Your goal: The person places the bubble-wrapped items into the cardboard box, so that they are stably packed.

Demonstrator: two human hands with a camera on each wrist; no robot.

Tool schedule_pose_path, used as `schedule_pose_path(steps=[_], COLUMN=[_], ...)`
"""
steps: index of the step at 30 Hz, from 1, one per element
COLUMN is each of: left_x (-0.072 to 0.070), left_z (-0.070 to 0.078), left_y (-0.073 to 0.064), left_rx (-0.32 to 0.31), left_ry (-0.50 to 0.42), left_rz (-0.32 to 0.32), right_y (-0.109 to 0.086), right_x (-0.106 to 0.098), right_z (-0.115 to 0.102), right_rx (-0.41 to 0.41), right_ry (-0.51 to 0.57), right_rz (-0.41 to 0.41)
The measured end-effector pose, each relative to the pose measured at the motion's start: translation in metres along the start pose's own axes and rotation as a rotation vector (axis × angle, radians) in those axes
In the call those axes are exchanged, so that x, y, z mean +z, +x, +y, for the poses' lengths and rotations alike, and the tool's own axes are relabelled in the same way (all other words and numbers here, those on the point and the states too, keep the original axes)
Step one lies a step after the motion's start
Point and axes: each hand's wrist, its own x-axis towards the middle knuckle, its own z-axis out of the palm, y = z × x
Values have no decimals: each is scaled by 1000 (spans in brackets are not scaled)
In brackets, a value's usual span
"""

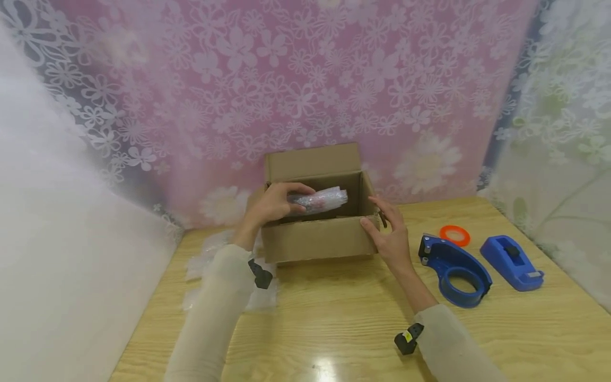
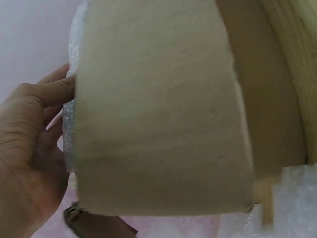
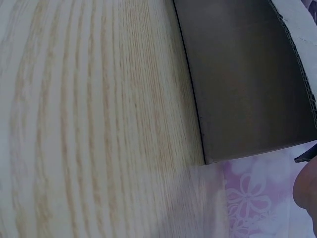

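Note:
An open cardboard box (image 1: 317,241) stands on the table with its back flap raised against the wall. Over its opening, my left hand (image 1: 273,204) grips a slim bundle (image 1: 324,200) in bubble wrap, something reddish showing through. The bundle lies nearly level, its free end pointing right; what is inside cannot be told. In the left wrist view the flap (image 2: 158,109) covers most of the bundle. My right hand (image 1: 391,239) holds the box's front right corner, thumb on the front and fingers along the right side. Only a fingertip (image 3: 307,183) shows in the right wrist view.
Bubble wrap sheets (image 1: 264,300) lie left of the box, partly under my left forearm. To the right are a blue hand-held tape dispenser (image 1: 448,253), an orange tape roll (image 1: 465,239) and a blue desktop tape dispenser (image 1: 496,253). Flower-patterned cloth (image 1: 305,79) hangs behind.

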Motion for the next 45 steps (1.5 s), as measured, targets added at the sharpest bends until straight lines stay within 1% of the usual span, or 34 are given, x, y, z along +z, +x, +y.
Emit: schedule_pose_path(steps=[2, 4, 8, 13, 17, 22, 24, 26, 28, 29, 32, 34, 35, 37, 41, 45], left_x=[4, 8, 11, 11, 10, 9, 7, 4, 0, -2, -11, -18, -21, -27, -37, -47], left_z=[-3, -6, -11, -13, -14, -14, -13, -12, -10, -9, -6, -4, -4, -4, -11, -19], left_y=[2, 3, 6, 7, 6, 3, -1, -6, -12, -15, -27, -39, -45, -58, -82, -102], left_rx=[-6, -14, -26, -35, -19, 28, 22, 17, 24, 38, 87, 99, 104, 89, 53, 60], left_ry=[-25, -24, 1, 36, 19, -7, 15, 12, -1, -14, -106, -137, -132, -129, -65, -59], left_rz=[-23, -27, -24, -15, 19, 60, 98, 132, 152, 157, 138, 132, 131, 135, 166, 183], right_y=[0, -1, -1, -1, 0, 0, 0, -1, -1, -1, 0, 0, 0, 0, -1, -1], right_x=[1, 2, 2, 2, 1, 0, 1, 1, 0, 0, 0, 0, 0, 0, 1, 2], right_z=[1, 1, 1, -1, -3, -4, -4, -3, -3, -4, -5, -6, -6, -6, -5, -6], right_rx=[-1, 1, 12, 23, 26, 34, 37, 44, 43, 43, 32, 21, 14, 11, 17, 23], right_ry=[4, -3, -18, -18, -15, -7, -12, -16, -20, -23, -28, -31, -34, -33, -28, -9], right_rz=[-3, -2, -3, -3, -3, -2, -7, -13, -14, -13, -4, 0, 1, 2, 3, 2])
